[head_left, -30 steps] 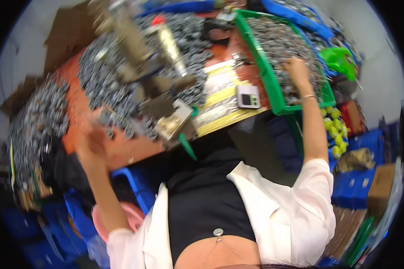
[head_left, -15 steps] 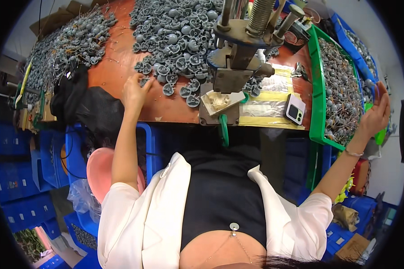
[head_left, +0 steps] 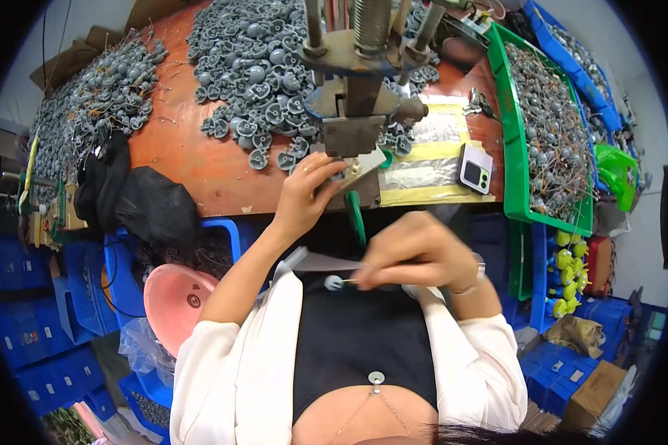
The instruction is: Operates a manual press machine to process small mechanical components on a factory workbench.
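My left hand (head_left: 304,194) is at the press, its fingers closed on a small grey plastic shell (head_left: 340,175), mostly hidden by the fingers. They rest at the pale fixture block (head_left: 364,169), just below the metal ram of the press (head_left: 358,135). In front of my body, my right hand (head_left: 419,252) is blurred by motion. Its thumb and fingers pinch a short thin wire with a small grey ball (head_left: 334,282) at its end, pointing left. A heap of loose grey half-shells (head_left: 256,74) lies behind my left hand.
At the right stands a green crate (head_left: 513,141) full of wired grey balls. A phone (head_left: 475,169) lies beside yellow tape on the red-brown table (head_left: 223,185). Another pile of wired balls (head_left: 119,85) is at far left. A green handle (head_left: 355,219) hangs below the fixture.
My left hand has moved right from the shell heap to the fixture. My right hand has come from beyond the green crate to before my body, now with a wired ball.
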{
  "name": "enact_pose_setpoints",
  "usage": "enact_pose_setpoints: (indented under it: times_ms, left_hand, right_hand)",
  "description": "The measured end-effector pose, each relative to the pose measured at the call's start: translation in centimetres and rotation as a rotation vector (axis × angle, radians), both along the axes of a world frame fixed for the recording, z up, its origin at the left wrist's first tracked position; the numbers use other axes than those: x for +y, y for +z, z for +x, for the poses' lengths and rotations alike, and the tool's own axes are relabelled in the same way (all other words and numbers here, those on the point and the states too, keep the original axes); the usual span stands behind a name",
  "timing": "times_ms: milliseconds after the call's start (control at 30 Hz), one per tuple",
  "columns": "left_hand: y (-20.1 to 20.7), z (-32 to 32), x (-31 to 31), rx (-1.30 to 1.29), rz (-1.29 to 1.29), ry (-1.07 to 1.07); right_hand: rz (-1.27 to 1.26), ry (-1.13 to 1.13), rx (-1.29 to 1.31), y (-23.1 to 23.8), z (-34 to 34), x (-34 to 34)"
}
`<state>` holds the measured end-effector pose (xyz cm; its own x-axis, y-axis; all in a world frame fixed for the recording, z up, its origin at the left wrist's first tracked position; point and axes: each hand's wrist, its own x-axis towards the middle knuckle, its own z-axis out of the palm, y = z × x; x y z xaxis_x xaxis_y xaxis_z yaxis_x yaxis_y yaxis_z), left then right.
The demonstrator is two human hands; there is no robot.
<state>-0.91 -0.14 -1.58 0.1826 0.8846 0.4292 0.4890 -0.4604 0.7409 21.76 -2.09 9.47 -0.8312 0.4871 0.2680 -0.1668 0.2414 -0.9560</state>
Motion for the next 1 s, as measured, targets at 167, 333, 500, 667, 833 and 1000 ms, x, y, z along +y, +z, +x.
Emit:
enact_pose_setpoints:
  times_ms: [167, 333, 500, 667, 833, 1000]
  left_hand:
    - [-0.1, 0.9, 1.3, 0.021, 0.002, -0.036]
    - [-1.1, 0.6, 0.9, -0.015, -0.022, -0.011]
    - [2.3, -1.0, -1.8, -0.444, 0.173, 0.330]
    - [11.5, 0.5, -7.3, -1.307, -0.225, -0.842]
    - [17.7, 6.0, -9.0, -1.560, -0.218, -1.256]
    - [19.5, 8.1, -8.1, -1.685, -0.005, -1.294]
  right_hand:
    - [0.057, 0.005, 0.019, -4.6, -5.2, -1.2]
    - [-0.362, -0.103, 0.104, -6.8, -4.5, -0.9]
    - [-0.577, -0.195, 0.518, -7.8, -4.7, -0.9]
    - [-0.075, -0.261, 0.119, -8.6, -6.1, -0.4]
    - [0.140, -0.253, -0.071, -8.5, -7.9, 0.7]
    - [0.113, -0.283, -0.099, -8.1, -7.7, 0.7]
